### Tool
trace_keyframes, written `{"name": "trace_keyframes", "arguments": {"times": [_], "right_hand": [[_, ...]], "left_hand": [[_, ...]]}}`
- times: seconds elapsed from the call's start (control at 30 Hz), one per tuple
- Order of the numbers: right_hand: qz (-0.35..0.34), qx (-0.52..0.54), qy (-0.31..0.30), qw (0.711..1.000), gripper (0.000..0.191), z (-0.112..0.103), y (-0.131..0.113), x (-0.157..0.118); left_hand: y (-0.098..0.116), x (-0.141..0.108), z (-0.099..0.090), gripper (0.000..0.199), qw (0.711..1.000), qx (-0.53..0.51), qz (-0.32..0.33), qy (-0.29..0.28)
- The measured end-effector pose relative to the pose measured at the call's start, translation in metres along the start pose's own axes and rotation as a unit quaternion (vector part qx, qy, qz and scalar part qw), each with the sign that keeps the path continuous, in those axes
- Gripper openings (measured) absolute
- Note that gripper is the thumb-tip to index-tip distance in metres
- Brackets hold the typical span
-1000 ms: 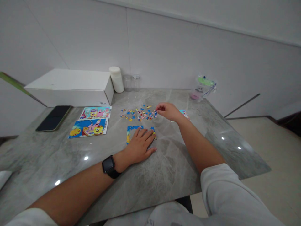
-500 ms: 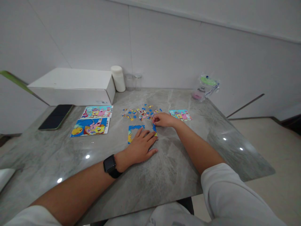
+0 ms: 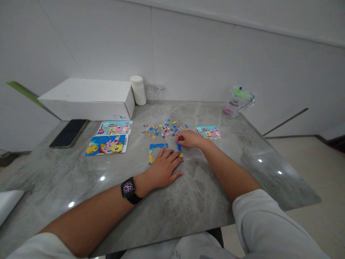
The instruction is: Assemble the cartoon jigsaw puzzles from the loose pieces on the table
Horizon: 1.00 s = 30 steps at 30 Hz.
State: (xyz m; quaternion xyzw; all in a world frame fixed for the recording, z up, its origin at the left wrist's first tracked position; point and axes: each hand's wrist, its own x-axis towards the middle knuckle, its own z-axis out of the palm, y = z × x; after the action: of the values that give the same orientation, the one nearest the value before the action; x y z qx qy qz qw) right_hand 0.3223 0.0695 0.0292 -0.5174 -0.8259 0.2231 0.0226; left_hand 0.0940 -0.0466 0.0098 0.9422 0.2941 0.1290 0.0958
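A partly joined jigsaw puzzle [image 3: 159, 146] lies on the grey marbled table, its blue and yellow edge pieces forming a frame. Over its lower right part my left hand [image 3: 165, 167] rests flat with fingers spread, hiding some of it. At the puzzle's upper right corner, my right hand [image 3: 187, 139] has its fingertips pinched together by a blue strip of joined pieces [image 3: 179, 147]. Whatever sits in the pinch is too small to make out. Just beyond lie several loose puzzle pieces [image 3: 164, 129] in blue, yellow and pink.
A cartoon picture card [image 3: 211, 132] lies right of the loose pieces. Two picture sheets [image 3: 107, 145] and a phone [image 3: 68, 133] are at left. Behind stand a white box [image 3: 86, 99], a white bottle [image 3: 138, 90], two glasses [image 3: 155, 95] and a plastic bag [image 3: 238, 101].
The whole view has shifted slightly, so things sit a little further right. The watch face on my left wrist has lit up. Both hands keep nearly the same places at the puzzle.
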Motion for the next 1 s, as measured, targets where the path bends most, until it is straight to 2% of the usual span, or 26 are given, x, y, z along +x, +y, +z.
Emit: {"name": "trace_keyframes", "arguments": {"times": [0.6,1.0], "right_hand": [[0.017,-0.004,-0.008,1.0,0.018,0.0024,-0.0009,-0.0012],[0.012,-0.008,-0.003,1.0,0.018,0.0022,-0.0006,-0.0011]], "left_hand": [[-0.0014,-0.0003,-0.0001,0.053,1.0,0.001,-0.007,0.0],[0.0017,0.0005,-0.0085,0.044,1.0,0.016,-0.002,0.006]]}}
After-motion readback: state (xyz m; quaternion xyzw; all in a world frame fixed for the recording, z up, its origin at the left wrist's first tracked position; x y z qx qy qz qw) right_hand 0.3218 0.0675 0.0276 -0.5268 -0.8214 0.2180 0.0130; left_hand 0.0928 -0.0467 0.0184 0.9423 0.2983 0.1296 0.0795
